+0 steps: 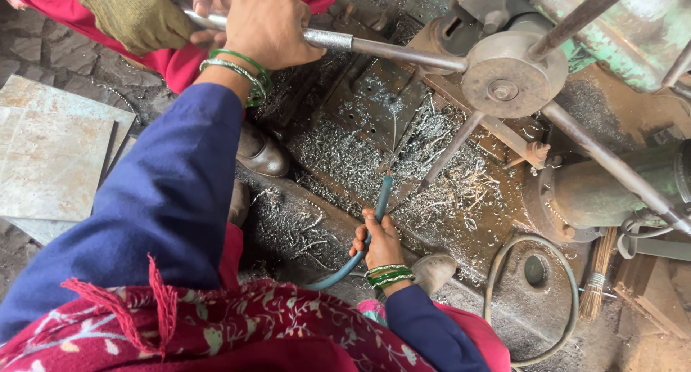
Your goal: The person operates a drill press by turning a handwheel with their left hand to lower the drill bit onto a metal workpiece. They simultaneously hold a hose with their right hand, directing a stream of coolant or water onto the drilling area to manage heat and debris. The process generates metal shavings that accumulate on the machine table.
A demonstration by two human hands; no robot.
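While on lever [389,49], left hand [270,26] firm.

A single head-worn view looks steeply down from above the person's shoulders, close to the body; the blue sleeves and red patterned shawl [216,329] fill the lower left of the frame; the view faces forward over the machine base [446,192] strewn with metal shavings, centre and right; a spoked hand wheel [504,80] sits upper right; stone floor [43,48] shows upper left.
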